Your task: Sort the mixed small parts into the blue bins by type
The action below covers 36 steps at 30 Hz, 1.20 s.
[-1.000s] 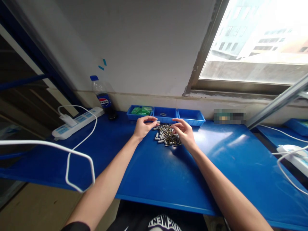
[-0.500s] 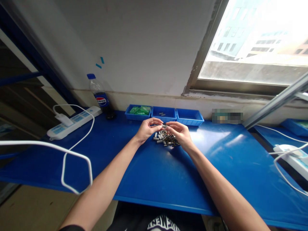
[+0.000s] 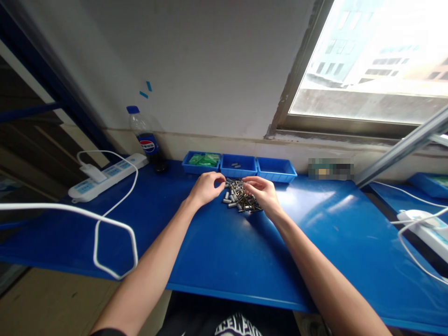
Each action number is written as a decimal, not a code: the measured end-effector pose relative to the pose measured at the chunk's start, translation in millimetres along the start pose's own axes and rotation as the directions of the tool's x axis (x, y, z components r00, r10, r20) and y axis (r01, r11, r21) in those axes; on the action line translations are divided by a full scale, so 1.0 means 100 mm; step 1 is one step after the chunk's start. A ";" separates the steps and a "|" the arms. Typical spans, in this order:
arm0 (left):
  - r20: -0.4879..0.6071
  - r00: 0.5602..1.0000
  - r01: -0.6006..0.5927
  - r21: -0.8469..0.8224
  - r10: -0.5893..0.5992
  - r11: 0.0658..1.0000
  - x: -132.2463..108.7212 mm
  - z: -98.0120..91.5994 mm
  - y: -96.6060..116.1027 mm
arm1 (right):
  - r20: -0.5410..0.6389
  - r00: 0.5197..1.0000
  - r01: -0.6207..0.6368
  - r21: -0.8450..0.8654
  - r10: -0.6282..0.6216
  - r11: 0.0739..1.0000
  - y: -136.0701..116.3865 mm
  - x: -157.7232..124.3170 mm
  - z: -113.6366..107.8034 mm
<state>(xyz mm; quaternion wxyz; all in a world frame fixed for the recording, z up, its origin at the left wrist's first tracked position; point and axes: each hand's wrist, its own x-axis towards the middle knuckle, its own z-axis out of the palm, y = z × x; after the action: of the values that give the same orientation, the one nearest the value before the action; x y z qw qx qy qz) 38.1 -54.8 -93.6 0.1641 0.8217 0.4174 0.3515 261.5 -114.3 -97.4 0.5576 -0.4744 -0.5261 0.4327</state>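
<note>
mostly the view is filled by a blue tabletop [image 3: 217, 242] set against a pale wall, with a window [image 3: 378, 60] at the far right. at the far left lies a white power strip [image 3: 107, 177] with a white cable [image 3: 105, 219] looping toward the near edge, and just right of it stands a cola bottle [image 3: 145, 137]. along the far edge sit three small blue trays side by side: the left tray [image 3: 201, 162] holds green pieces, the middle tray [image 3: 239, 164] holds two small metal parts, and the right tray [image 3: 276, 169] shows nothing inside from here. just near of the trays lies a pile of small metal parts [image 3: 240, 199], silver and dark, loose on the tabletop. the left hand [image 3: 206, 187] rests at the pile's left edge, fingers curled with thumb and forefinger pinched together; whether a part sits between them is too small to tell. the right hand [image 3: 261, 192] lies on the pile's right side, fingers bent down onto the parts, its grip unclear.
</note>
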 end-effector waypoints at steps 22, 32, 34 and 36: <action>0.046 0.975 0.204 -0.577 -0.218 0.791 0.05 0.18 0.13 | -0.003 0.998 0.059 -0.031 -0.059 0.998 -0.04 -0.03 0.02; 0.104 0.974 0.212 -0.738 -0.204 0.640 0.03 0.19 0.21 | 0.103 0.994 0.036 0.005 -0.037 0.999 -0.07 -0.07 0.03; 0.102 0.973 0.213 -0.742 -0.207 0.635 0.03 0.20 0.22 | 0.110 0.994 0.018 0.014 -0.019 1.000 -0.08 -0.07 0.05; 0.095 0.972 0.214 -0.739 -0.215 0.639 0.02 0.20 0.22 | 0.109 0.994 0.002 0.020 -0.004 1.000 -0.09 -0.06 0.05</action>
<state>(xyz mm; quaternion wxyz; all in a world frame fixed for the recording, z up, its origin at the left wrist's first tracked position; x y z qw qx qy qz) 66.1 -65.7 -93.8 0.5251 0.6273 0.3318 0.4698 255.7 -121.6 -89.6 0.5333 -0.4441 -0.5520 0.4622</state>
